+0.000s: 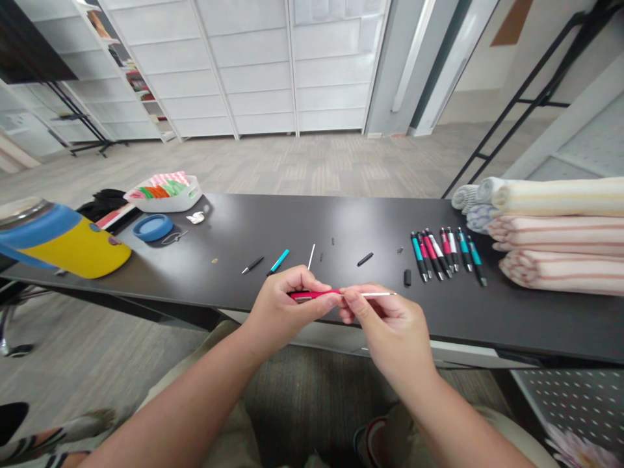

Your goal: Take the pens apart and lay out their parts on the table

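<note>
My left hand (292,299) is closed on a red pen barrel (307,296), held level above the table's front edge. Between the thumb and fingers of my right hand (385,318) is a thin white pen refill (377,294), its tip pointing right. The two pieces meet end to end where my fingertips come together; the joint itself is hidden. Just beyond my hands lie a black pen tip section (252,265), a teal barrel (278,261), another white refill (311,256), a black pen part (365,259) and a short black piece (407,277).
Several assembled pens (446,252) lie in a row at right, beside rolled striped towels (560,237). At left are a yellow and blue bottle (73,240), a blue lid (153,227) and a white basket (168,203) of colourful packets. Small springs dot the dark table (273,221).
</note>
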`<state>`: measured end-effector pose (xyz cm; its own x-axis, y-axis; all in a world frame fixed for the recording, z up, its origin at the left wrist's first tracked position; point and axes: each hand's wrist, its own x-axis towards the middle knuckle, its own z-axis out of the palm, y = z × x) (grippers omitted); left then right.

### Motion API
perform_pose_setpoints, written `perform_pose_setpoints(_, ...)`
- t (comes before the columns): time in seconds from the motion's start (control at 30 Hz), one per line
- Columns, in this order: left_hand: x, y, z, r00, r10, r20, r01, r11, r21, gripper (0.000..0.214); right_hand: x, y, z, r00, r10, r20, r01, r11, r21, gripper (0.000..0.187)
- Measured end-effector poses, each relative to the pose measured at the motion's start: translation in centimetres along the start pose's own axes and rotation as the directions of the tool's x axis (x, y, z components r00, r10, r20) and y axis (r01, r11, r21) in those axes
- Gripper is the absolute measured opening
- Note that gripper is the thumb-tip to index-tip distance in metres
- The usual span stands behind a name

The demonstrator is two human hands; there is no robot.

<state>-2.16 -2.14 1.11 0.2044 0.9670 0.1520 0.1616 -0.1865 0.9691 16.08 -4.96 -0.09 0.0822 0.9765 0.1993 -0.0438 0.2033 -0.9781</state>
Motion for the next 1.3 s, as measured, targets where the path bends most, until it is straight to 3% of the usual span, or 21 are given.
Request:
perform_pose_setpoints(0.5, 0.3, 0.6, -0.5, 0.999, -0.022, -0.028, 0.024, 0.997, 0.068, 0.025, 0.3, 0.5, -0.3, 1.000, -0.009, -0.030, 0.011, 0.996, 0.089, 0.015)
perform_pose_setpoints(1.03, 0.4, 0.2, -1.5, 1.000, -0.029, -0.001, 0.029, 0.999, -0.044, 0.029, 0.4, 0.8, -1.6, 0.984, -0.116, -0.135, 0.134, 0.982, 0.133, 0.013)
perform_pose_setpoints(1.3, 0.2, 0.4, -1.1, 0.998, -0.046, 0.051, 0.050, 0.996, -0.080, 0.031, 0.1, 0.0, -1.5, 0.969, -0.248, -0.014, 0.246, 0.966, -0.073, 0.010)
